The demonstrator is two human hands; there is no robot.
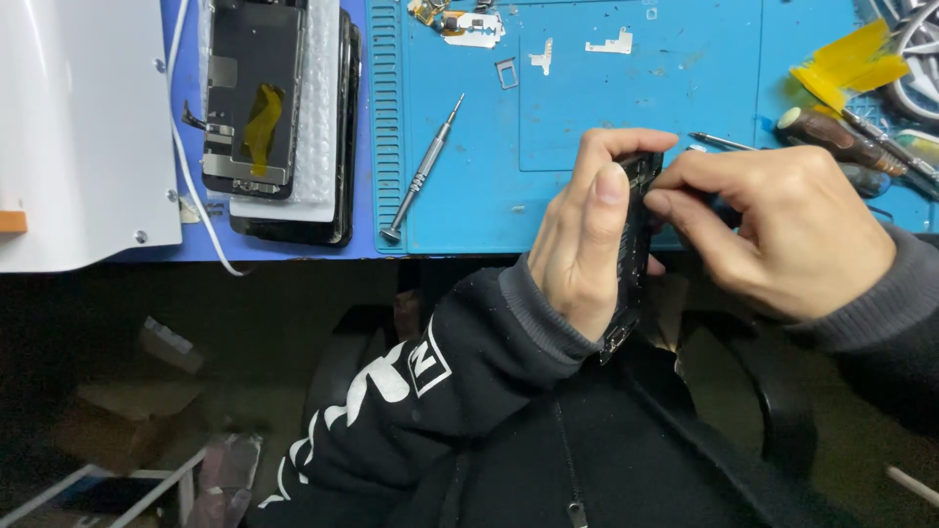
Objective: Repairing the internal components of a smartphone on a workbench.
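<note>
Your left hand (582, 230) has its fingers clamped around the black phone body (634, 249), held on edge, its long axis running toward you. Your right hand (782, 230) has its fingers pinched against the upper edge; whether it holds a tool is hidden. Both hover over the blue mat's (587, 117) near edge on the table.

Black phone screen (252, 93) lies flat, upper left; yellow tape strip.
</note>
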